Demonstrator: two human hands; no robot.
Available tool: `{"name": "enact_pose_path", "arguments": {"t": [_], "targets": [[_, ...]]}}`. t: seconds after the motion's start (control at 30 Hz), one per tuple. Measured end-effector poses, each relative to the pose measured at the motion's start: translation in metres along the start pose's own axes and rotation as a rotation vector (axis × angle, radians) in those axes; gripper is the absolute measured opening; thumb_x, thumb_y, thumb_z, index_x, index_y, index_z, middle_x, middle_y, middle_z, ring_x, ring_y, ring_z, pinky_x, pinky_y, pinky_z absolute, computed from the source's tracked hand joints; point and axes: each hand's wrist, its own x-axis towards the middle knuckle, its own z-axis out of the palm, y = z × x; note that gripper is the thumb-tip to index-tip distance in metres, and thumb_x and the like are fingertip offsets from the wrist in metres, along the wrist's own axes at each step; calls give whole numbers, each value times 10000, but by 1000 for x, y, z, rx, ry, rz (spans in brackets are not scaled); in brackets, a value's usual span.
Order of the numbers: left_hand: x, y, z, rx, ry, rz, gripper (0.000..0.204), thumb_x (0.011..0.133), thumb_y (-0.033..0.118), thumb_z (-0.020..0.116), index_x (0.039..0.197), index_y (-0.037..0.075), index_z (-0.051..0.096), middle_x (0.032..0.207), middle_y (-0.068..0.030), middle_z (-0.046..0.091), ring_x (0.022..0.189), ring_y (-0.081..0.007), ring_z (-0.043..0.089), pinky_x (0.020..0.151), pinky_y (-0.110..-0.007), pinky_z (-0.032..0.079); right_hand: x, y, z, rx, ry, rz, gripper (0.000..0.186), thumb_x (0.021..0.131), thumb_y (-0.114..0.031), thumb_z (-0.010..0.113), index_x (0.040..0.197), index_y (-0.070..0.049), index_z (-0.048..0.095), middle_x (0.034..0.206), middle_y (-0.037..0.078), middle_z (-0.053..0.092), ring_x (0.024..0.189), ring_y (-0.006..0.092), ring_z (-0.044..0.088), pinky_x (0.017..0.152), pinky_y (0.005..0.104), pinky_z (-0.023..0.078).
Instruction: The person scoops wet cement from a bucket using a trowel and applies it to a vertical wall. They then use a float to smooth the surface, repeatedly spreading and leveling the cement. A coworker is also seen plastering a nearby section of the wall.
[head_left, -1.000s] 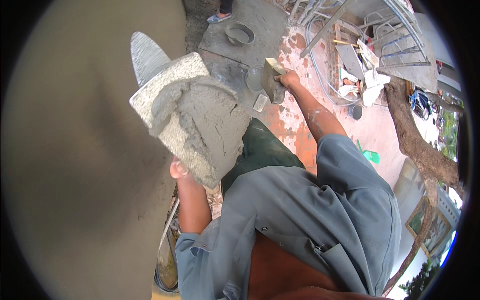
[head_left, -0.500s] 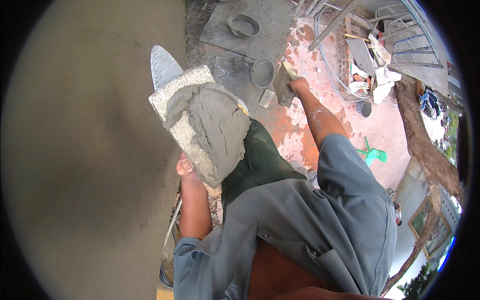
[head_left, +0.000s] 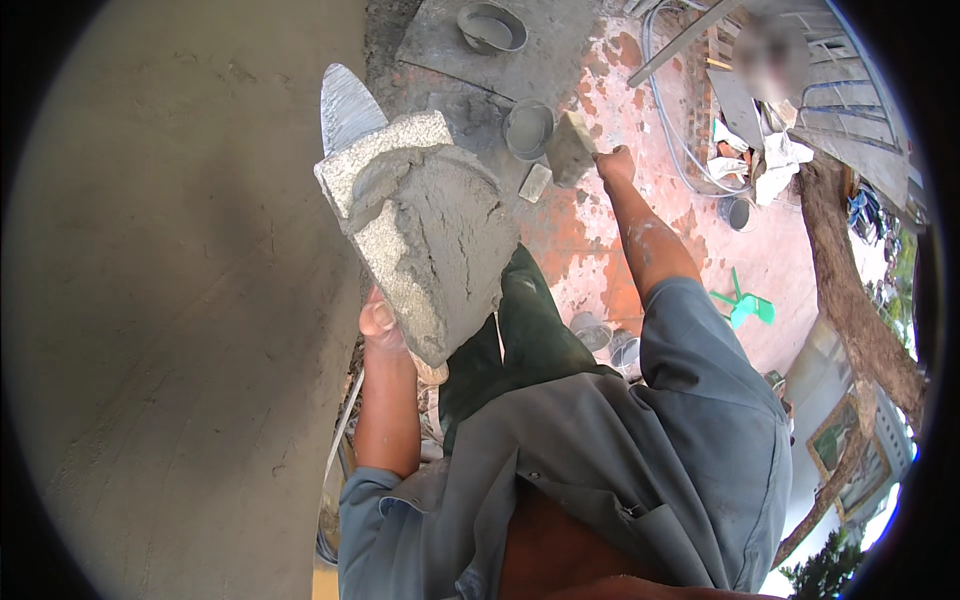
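Observation:
My left hand (head_left: 380,322) is closed on the near edge of a speckled, pale mortar board (head_left: 385,245). A thick heap of wet grey mortar (head_left: 450,235) covers much of it. From beyond its far end juts the metal blade of a trowel (head_left: 350,110); the trowel's grip is hidden beneath. My right arm reaches forward, and my right hand (head_left: 615,165) is closed on a rectangular, mortar-smeared float (head_left: 572,150) with a pale edge. It is held near a round tub (head_left: 528,130) and a small pale block (head_left: 535,183).
A grey plastered wall (head_left: 170,300) fills the left side. Another tub (head_left: 490,27) stands farther off, and a bucket (head_left: 735,213) sits on the patchy floor (head_left: 590,240). To the right are a hose (head_left: 660,120), a green plastic stool (head_left: 745,307) and a tree trunk (head_left: 850,270).
The board with its mortar has shifted slightly right and away from me. My right hand has tilted the float more upright. A person's blurred head now shows at upper right.

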Motion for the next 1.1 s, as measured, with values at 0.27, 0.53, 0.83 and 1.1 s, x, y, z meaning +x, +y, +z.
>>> {"name": "enact_pose_path", "arguments": {"t": [0.27,0.53,0.83,1.1], "targets": [[7,1,6,-138,-104,-35,991,596,388,822,1440,4,473,1346,-122,600,1240,-283,576,1092,-394,439,-130,-58,-57,786,-765,-242,160,936,-257,687,1059,-155,686,967,-12,691,849,128,647,691,307,530],[5,2,26,-190,-219,23,918,640,364,803,1423,-2,492,1323,-140,620,1208,-295,601,1082,-414,460,-266,-143,-125,1314,-1287,-434,329,985,-277,650,1221,-49,640,1191,73,684,1054,175,669,885,364,559],[22,-7,31,-271,-509,273,791,743,356,791,1390,3,503,1335,-127,599,1217,-271,596,1079,-434,484,-286,-221,-143,1352,-1953,-604,455,1023,-334,536,1360,-29,544,1321,189,624,1169,279,647,1009,442,536],[51,-19,43,-474,-566,323,629,787,288,729,1352,51,585,1333,-97,641,1227,-259,616,1097,-423,471,-308,-248,-173,1092,-1981,-608,568,1033,-435,462,1440,-38,460,1410,247,547,1139,358,653,927,495,588]]}}
